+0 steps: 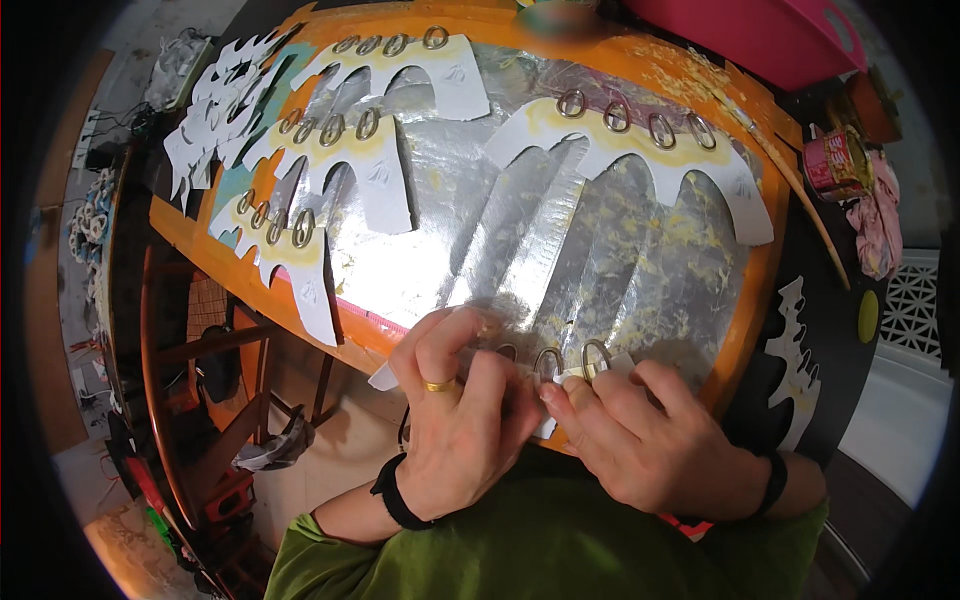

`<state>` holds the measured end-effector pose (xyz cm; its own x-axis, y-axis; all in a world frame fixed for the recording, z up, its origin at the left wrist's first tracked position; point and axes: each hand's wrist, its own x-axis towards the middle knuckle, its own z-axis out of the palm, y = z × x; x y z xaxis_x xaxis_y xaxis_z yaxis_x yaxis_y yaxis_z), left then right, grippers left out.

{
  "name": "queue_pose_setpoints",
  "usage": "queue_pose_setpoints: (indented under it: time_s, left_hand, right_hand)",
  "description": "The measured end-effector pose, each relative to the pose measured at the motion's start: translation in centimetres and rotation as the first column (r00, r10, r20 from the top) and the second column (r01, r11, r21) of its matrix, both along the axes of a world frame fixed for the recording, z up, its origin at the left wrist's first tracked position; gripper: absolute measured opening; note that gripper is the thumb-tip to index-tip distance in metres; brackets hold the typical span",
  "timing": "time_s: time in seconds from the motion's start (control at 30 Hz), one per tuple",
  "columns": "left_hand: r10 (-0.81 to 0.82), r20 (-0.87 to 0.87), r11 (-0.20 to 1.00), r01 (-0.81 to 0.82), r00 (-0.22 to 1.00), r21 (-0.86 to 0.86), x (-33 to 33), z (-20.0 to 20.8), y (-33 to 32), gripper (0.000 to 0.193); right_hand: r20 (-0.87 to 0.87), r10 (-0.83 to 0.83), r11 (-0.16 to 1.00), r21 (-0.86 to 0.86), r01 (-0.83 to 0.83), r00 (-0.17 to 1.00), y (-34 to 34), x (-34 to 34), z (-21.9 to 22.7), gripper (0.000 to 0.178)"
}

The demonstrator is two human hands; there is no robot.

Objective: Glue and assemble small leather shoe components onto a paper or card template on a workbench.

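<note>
At the near edge of the board, my left hand (455, 425) is closed on a white cut-out piece (381, 377), with its fingers bent and pressed together. My right hand (655, 435) pinches the same piece just to the right. Metal oval rings (597, 343) stand up from it between and beyond my fingertips; most of the piece is hidden under my hands. Farther off lies a similar white scalloped piece (640, 165) with yellow smears and several rings along its top edge. More of these ringed pieces (388, 190) overlap at the left.
Silver sheeting (430, 265) smeared with yellow covers the orange-edged board (765, 300). White jagged cut-outs (215, 110) are heaped at the far left, another (795, 365) at the right. A thin stick (800, 185), pink tub (760, 35) and tin (836, 163) are at the far right. A wooden chair (165, 400) stands left.
</note>
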<state>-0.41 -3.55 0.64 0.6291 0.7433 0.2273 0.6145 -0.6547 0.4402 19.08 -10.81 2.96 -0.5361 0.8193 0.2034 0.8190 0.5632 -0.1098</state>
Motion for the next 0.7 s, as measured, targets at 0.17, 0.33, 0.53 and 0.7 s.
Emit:
queue_pose_setpoints:
  time_s: [0.17,0.33,0.53,0.7]
  left_hand:
    - [0.119,0.335,0.974,-0.044,0.935,-0.223,-0.5,-1.1,-0.2,0.038]
    - [-0.106,0.219,0.985,0.132,0.97,-0.109,-0.8,-0.9,0.8,0.039]
    - [-0.228,0.085,0.971,0.22,0.97,0.091,-1.8,-1.3,0.8,0.029]
    - [-0.358,-0.081,0.884,0.366,0.93,0.291,-4.3,-2.3,1.2,0.028]
  right_hand:
    - [0.021,0.024,1.0,-0.019,-0.023,1.0,0.2,-0.1,0.5,0.031]
    - [-0.03,-0.005,0.999,-0.037,0.004,1.0,0.2,0.2,0.4,0.03]
    - [-0.043,-0.008,0.999,-0.045,0.006,0.999,0.2,0.5,0.5,0.025]
    - [-0.053,0.017,0.997,-0.073,-0.02,0.998,0.4,1.0,0.5,0.027]
